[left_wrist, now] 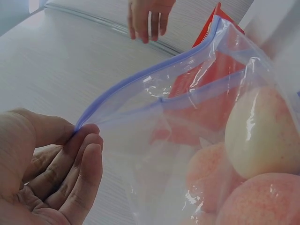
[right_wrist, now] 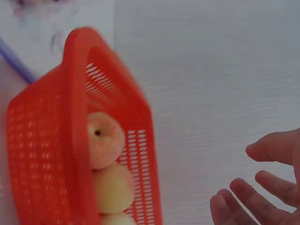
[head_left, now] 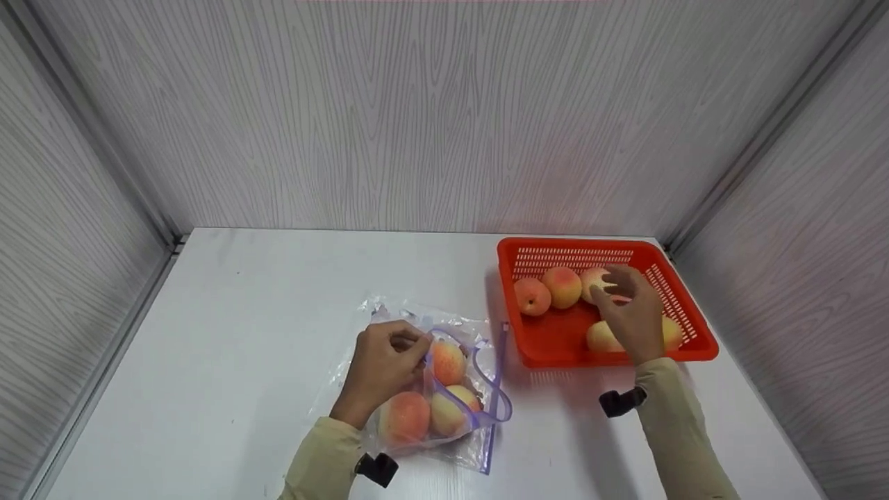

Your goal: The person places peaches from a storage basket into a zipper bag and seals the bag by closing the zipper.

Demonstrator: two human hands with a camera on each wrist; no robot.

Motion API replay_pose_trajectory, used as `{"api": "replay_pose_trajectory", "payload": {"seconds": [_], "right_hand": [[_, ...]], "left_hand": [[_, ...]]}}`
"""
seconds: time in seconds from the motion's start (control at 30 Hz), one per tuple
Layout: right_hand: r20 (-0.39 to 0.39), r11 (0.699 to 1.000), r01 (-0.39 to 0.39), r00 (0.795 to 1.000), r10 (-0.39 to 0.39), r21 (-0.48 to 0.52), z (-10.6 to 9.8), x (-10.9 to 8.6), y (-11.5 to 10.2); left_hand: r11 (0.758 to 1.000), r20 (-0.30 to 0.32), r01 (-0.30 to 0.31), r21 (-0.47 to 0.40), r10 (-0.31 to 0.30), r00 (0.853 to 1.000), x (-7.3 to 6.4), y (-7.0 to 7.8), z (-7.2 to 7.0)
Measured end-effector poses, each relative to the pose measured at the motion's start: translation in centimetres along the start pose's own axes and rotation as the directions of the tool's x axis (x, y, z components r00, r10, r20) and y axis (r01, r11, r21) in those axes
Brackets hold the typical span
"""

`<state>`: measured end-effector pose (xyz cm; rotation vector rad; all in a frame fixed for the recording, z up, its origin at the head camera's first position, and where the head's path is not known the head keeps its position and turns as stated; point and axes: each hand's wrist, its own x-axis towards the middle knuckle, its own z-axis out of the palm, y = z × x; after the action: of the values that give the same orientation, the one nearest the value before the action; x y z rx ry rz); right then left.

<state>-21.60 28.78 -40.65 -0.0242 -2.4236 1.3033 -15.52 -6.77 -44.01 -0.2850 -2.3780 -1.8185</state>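
Nearer the wearer than the far edge of the white table (head_left: 278,278), the left hand (head_left: 382,368) pinches the rim of one clear zip bag (head_left: 444,391), its mouth unsealed (another seems to lie flat beneath). At least three peaches (head_left: 405,418) are inside, so filling looks partway done. Toward the table's far right corner, one red basket (head_left: 562,362) holds at least five more, still unbagged. Above it, the right hand (head_left: 633,316) is empty, fingers loosely parted.

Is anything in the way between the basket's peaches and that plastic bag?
Yes: the left wall of the red basket. The peaches inside would probably need lifting over it; nothing else visible stands between them and the plastic bag.
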Motion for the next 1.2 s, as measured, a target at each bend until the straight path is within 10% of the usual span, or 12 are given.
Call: {"api": "replay_pose_trajectory", "payload": {"seconds": [0.13, 0.33, 0.63, 1.2], "right_hand": [[0.108, 0.970, -0.144, 0.980, 0.167, -0.194, -0.6, 0.4, 2.4], [0.276, 0.875, -0.223, 0.890, 0.362, -0.429, -0.6, 0.7, 5.1], [0.287, 0.810, -0.331, 0.815, 0.504, -0.484, -0.2, 0.7, 6.3], [0.356, 0.814, -0.324, 0.776, 0.520, -0.483, 0.3, 1.8, 6.5]], "left_hand": [[1.000, 0.004, -0.008, -0.001, 0.008, 1.000, 0.0, -0.1, -0.1], [1.000, 0.012, -0.010, 0.001, 0.010, 1.000, 0.0, 0.1, -0.2], [0.999, 0.002, -0.031, 0.015, 0.031, 1.000, 0.1, -0.1, -0.2], [0.999, -0.003, -0.035, 0.035, 0.035, 0.999, 0.0, 0.1, -0.4]]}}
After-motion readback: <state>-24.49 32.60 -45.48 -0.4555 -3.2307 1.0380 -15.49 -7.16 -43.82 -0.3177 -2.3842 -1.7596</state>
